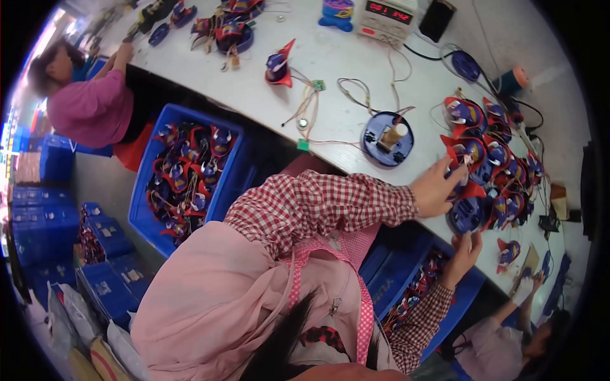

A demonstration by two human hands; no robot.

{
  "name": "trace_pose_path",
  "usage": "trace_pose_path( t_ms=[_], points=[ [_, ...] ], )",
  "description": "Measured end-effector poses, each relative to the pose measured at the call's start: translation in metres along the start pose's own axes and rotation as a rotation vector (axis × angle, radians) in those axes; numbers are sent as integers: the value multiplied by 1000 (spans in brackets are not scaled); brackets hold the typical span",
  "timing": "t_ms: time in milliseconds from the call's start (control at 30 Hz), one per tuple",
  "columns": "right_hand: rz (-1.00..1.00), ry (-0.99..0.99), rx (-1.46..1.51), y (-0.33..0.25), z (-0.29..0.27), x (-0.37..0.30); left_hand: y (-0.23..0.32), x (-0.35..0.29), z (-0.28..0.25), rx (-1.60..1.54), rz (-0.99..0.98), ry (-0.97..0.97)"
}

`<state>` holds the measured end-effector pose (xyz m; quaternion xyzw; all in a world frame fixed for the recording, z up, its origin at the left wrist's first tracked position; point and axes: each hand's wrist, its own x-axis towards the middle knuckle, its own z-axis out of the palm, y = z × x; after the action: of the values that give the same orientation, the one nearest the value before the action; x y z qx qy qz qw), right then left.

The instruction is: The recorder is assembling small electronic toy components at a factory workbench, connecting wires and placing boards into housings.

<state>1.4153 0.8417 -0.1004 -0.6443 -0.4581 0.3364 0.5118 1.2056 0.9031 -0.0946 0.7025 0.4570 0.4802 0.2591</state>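
Right of the round blue plastic base with a white-topped cylinder (380, 120), the left hand (437, 187) curls around a red-and-blue winged plastic piece (471, 189) beside a heap of similar pieces (508, 155); I cannot tell how firmly. Below and right of that base, the right hand (463, 255), apart from the left, has fingertips at a dark-blue oval plastic shell (466, 216), grip unclear

The left hand (437, 190) covers part of the pile (499, 155), its grip unclear. Whether the right hand (465, 254) grips the disc (466, 214) cannot be told. The right sleeve (424, 327) hides part of a bin (469, 302). The top edge cuts off the power supply (384, 26); the bottom edge, a co-worker (488, 350).
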Motion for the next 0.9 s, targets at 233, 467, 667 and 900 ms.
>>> trace_pose_path(
  t_ms=[233, 467, 667, 900],
  points=[
    [-61, 101, -145, -4, 32, -26, -16, 0, -39, 56, 42, -120],
    [-180, 324, -185, -2, 60, -37, -7, -68, -124, -70, 412, 112],
    [-247, -91, -165, -91, 138, -111, -88, -131, -322, 453, -88, 519],
    [-611, -887, -253, -125, 309, -123, -108, -161, -367, 245, -230, 357]
  ],
)
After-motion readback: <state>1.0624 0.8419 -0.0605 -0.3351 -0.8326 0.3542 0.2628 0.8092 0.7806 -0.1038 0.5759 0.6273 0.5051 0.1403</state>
